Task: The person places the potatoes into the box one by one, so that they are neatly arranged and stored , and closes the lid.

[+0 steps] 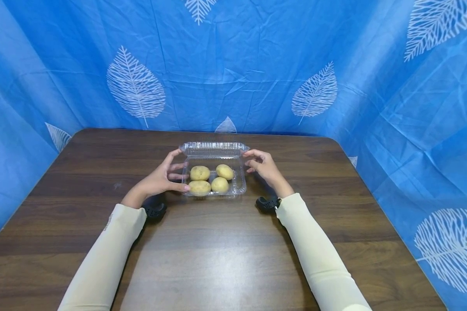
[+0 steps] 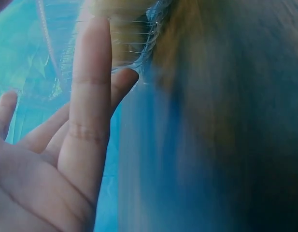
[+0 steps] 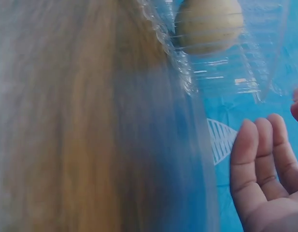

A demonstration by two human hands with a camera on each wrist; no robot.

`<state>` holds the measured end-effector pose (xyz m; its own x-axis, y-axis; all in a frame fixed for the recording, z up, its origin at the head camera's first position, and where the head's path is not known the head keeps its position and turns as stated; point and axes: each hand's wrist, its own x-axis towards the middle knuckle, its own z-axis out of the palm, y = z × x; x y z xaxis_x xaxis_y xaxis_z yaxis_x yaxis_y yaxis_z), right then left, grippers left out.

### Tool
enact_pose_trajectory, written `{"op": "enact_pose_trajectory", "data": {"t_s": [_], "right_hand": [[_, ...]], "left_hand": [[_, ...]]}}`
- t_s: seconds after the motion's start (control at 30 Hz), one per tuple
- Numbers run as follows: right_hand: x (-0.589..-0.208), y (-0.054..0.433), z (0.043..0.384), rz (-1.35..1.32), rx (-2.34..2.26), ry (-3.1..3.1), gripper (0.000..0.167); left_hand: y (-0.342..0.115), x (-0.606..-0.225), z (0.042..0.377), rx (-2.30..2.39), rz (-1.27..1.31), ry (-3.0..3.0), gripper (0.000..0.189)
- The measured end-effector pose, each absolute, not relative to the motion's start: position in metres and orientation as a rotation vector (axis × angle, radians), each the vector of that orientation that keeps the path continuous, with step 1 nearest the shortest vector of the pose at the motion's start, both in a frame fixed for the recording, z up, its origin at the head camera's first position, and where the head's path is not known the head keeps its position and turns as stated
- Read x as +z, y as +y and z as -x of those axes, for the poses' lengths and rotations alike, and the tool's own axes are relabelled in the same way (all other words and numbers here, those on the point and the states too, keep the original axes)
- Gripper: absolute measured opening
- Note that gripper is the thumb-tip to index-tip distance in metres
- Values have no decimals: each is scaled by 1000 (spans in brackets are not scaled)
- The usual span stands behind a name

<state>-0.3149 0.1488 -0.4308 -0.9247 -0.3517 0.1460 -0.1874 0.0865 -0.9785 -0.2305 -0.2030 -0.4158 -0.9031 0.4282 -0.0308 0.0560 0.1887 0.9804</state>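
Observation:
A clear plastic clamshell box sits on the table with its lid raised at the back. Inside lie several yellow potatoes, one of which shows through the ribbed wall as a potato in the right wrist view. My left hand spreads along the box's left side, thumb near the front corner and index finger by the lid's left end. Its fingers look mostly straight in the left wrist view. At the lid's right end is my right hand, fingers loosely bent; its lower fingers stand apart from the box.
The brown wooden table extends toward the viewer and to both sides. Blue curtains with white leaf prints hang behind it and at the sides. Black wrist devices sit below the cream sleeves.

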Motion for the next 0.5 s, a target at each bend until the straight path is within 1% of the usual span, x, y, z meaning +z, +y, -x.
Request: {"op": "enact_pose_trajectory", "data": {"t_s": [0.13,0.23,0.3,0.5], "right_hand": [[-427,151,311,471,-1955,2148,39],[-424,150,307,429,-1974,2094,44],[-422,149,305,406,-1987,2073,49],[-420,148,299,356,-1991,2049,57]], "left_hand": [[-203,-414,229,1800,-448,2145,100],[-203,-412,229,1797,-431,2143,82],[-203,-411,229,1788,-405,2142,73],[-204,-408,229,1786,-348,2125,66]]}}
